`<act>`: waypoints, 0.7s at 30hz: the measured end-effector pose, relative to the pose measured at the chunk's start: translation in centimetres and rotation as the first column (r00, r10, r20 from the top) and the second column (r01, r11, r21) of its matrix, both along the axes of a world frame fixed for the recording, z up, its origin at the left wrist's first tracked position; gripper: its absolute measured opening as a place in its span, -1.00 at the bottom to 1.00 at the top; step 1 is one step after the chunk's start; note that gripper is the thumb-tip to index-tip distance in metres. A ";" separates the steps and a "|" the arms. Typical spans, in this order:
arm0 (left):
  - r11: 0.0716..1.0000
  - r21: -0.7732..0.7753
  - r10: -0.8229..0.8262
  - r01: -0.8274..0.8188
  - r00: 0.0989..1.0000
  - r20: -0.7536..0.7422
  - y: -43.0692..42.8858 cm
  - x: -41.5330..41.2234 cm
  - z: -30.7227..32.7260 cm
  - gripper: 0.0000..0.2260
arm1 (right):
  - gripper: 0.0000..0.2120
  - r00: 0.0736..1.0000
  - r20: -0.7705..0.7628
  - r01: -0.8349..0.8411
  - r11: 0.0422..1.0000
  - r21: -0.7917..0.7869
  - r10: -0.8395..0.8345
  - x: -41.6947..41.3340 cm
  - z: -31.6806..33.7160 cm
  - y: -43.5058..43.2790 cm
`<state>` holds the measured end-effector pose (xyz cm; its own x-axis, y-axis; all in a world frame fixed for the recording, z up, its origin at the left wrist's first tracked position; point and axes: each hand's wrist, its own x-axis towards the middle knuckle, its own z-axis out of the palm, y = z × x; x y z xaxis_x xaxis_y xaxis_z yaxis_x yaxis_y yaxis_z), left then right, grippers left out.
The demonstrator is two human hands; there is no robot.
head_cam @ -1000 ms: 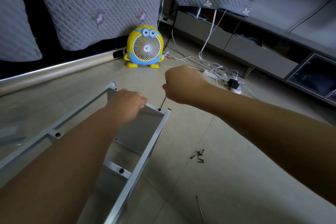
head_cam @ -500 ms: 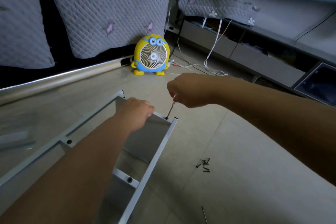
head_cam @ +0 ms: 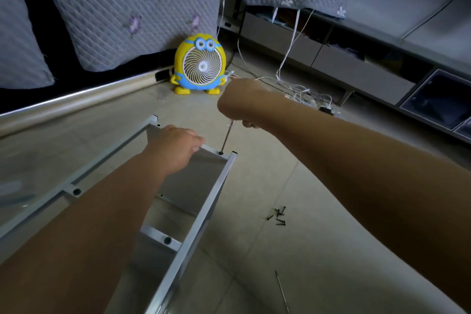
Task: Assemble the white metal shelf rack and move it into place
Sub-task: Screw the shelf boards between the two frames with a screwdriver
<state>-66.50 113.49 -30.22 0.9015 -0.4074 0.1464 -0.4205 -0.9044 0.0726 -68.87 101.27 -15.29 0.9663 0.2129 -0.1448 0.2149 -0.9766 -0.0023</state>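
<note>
Right hand (head_cam: 238,100) gripping screwdriver (head_cam: 227,135): press straight down into screw (head_cam: 220,153) at rack (head_cam: 211,201) corner, turn slowly. Left hand (head_cam: 178,146) clasping rail (head_cam: 212,149) beside screw: steady firmly.

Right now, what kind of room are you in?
Most likely a living room at home. Big quilted cushions stand at the back, a yellow cartoon fan sits on the tiled floor, and a low cabinet with drawers runs along the right.
</note>
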 end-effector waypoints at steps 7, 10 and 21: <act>1.000 0.001 0.011 -0.011 0.999 -0.031 0.0 -0.2 0.2 -0.74 | -0.75 0.989 -0.035 0.149 0.968 0.200 -0.145 0.3 -1.0 -2.6; 1.000 0.004 0.005 -0.005 0.999 -0.049 0.0 -0.2 0.3 -0.75 | -0.82 0.991 -0.028 0.135 0.956 0.260 -0.132 0.8 -1.4 -3.8; 0.973 0.039 0.231 -0.229 0.939 -0.255 -2.5 -1.8 1.5 -0.47 | -0.85 0.959 0.141 0.041 0.611 0.790 -0.247 -2.3 -5.9 -9.9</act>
